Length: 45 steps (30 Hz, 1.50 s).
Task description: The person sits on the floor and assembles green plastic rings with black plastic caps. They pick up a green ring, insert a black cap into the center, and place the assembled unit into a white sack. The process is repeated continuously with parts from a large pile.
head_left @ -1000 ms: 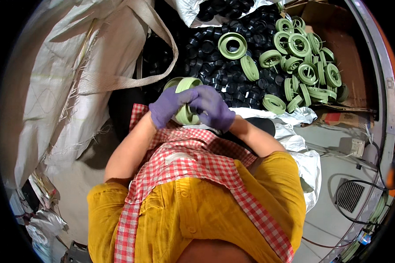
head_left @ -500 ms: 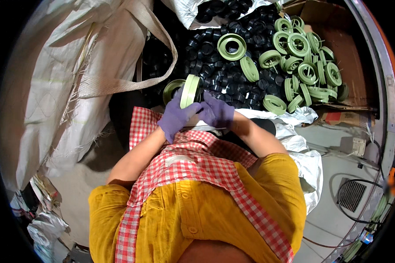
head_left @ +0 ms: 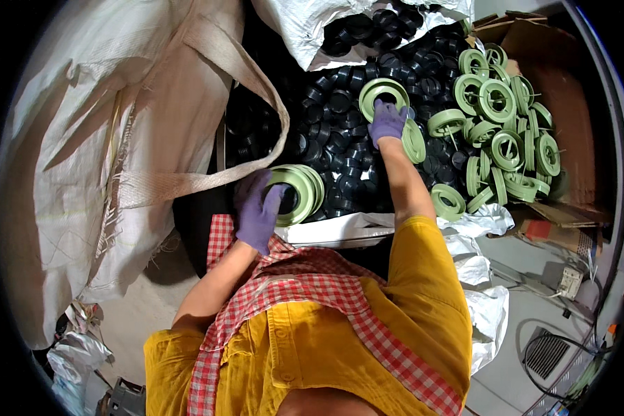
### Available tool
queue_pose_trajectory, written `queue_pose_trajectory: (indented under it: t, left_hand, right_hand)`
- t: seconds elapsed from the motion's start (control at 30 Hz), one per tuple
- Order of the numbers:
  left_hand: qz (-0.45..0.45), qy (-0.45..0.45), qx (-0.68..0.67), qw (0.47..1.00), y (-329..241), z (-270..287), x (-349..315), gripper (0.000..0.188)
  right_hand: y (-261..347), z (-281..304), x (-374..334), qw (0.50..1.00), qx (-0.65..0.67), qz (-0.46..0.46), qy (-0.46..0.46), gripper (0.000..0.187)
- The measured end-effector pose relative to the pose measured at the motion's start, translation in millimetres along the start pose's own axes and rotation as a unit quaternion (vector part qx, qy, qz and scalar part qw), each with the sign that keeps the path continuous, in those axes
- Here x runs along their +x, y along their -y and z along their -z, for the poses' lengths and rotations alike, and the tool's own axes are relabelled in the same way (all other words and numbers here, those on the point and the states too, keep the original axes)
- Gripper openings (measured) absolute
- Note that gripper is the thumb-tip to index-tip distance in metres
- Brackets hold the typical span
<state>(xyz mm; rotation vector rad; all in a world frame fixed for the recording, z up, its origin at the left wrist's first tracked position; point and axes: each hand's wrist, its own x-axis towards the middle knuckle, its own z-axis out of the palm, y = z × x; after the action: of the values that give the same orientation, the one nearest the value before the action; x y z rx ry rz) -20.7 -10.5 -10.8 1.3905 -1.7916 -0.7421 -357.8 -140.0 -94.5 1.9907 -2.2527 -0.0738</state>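
Both of my hands wear purple gloves. At the near left of a heap of black round caps point(head_left: 336, 142), my left hand point(head_left: 255, 216) grips stacked pale green plastic rings point(head_left: 315, 188), thumb and fingers around their left side. Farther off and to the right, my right hand point(head_left: 388, 123) is closed on the near rim of another green plastic ring point(head_left: 371, 90), its fingertips dipping into the dark centre hole. Beside that wrist a further green ring point(head_left: 414, 141) leans on the caps. The fingertips of both hands are partly hidden.
Many green rings point(head_left: 497, 101) are piled at the right, against an open cardboard box point(head_left: 558, 114). A large white woven sack point(head_left: 69, 180) with a wide strap loop point(head_left: 274, 104) stands at the left. Another white sack point(head_left: 295, 28) with black caps lies at the back.
My hands have moved apart. The upright ring I held between them is now lowered at the left in my left hand. My right hand has reached forward and right to another ring.
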Motion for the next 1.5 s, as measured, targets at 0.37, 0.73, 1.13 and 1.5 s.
queue_pose_trajectory:
  t: [0.37,0.73,1.13,1.5]
  left_hand:
    - [0.038,0.163,-0.138,0.976,-41.0,12.2,72.2,0.039]
    - [0.281,0.057,-0.404,0.869,-71.9,14.1,42.9,0.032]
    - [0.242,0.274,-0.393,0.844,-91.7,32.1,3.5,0.041]
    - [0.248,0.307,-0.436,0.809,-94.2,42.3,-4.1,0.027]
  right_hand:
    - [83.5,105.1,-21.5,0.769,0.629,-0.075,-0.088,0.03]
    - [79.8,94.2,-70.0,0.83,0.548,0.001,-0.1,0.023]
    - [95.1,187.1,-180.8,0.773,0.62,0.0,0.134,0.021]
    - [83.5,179.0,-180.9,0.779,0.448,0.438,-0.017,0.059]
